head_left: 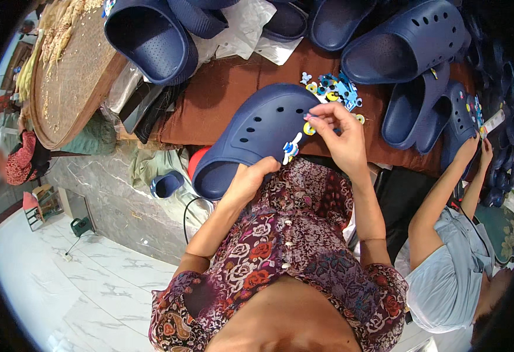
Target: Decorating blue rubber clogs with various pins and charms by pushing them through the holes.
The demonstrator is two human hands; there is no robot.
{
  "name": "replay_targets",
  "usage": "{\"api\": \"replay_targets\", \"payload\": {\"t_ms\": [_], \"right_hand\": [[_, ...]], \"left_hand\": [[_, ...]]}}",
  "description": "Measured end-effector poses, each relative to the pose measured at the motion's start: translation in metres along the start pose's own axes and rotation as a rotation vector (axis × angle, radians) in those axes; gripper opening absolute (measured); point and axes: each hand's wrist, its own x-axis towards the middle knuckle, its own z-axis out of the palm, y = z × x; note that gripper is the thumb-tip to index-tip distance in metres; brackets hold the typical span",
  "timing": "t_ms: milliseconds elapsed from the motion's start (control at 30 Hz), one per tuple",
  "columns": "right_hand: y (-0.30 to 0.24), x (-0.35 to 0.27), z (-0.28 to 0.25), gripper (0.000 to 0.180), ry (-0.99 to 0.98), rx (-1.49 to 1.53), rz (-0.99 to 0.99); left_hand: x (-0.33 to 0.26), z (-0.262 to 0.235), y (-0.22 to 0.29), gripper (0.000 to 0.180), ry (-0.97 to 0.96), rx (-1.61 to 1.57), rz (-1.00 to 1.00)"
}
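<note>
A navy foam clog [263, 114] with round holes is tilted in front of me, its toe to the upper right. My left hand [248, 183] grips its near side by the heel opening, thumb along the edge. A white, blue and yellow shoe charm [291, 149] sits on the clog's near side. Close to the toe, my right hand [346, 139] pinches a small pink charm [309, 117] between thumb and fingertips. A round yellow charm [309, 129] shows just below it; whether it is fixed to the clog I cannot tell. Behind the toe lies a pile of blue, white and yellow charms [342, 91].
More navy clogs [406, 44] line the back of the brown-covered table [222, 82]. A woven tray [72, 88] stands at the left. On the right, a co-worker's hands [468, 151] handle another clog [457, 120]. A small clog [167, 184] lies on cloth at the left.
</note>
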Motion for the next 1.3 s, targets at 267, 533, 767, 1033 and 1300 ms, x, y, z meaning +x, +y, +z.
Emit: {"api": "replay_targets", "payload": {"t_ms": [267, 533, 767, 1033, 1300], "right_hand": [[-0.002, 0.006, -0.004, 0.017, -0.022, -0.09, -0.007], [0.008, 0.015, -0.007, 0.049, -0.037, -0.02, -0.033], [0.011, 0.016, -0.01, 0.058, -0.244, 0.154, 0.072], [0.009, 0.005, 0.006, 0.052, -0.072, -0.007, -0.02], [-0.002, -0.019, 0.024, 0.053, 0.047, -0.251, -0.119]], "left_hand": [[-0.012, 0.014, 0.015, 0.028, -0.006, 0.224, 0.008], [-0.013, 0.004, 0.013, 0.035, -0.038, 0.279, -0.07], [-0.014, 0.003, 0.014, 0.026, -0.083, 0.323, 0.066], [-0.013, -0.005, 0.01, 0.032, -0.083, 0.231, -0.055], [-0.016, -0.016, 0.005, 0.047, 0.127, -0.093, -0.001]]}}
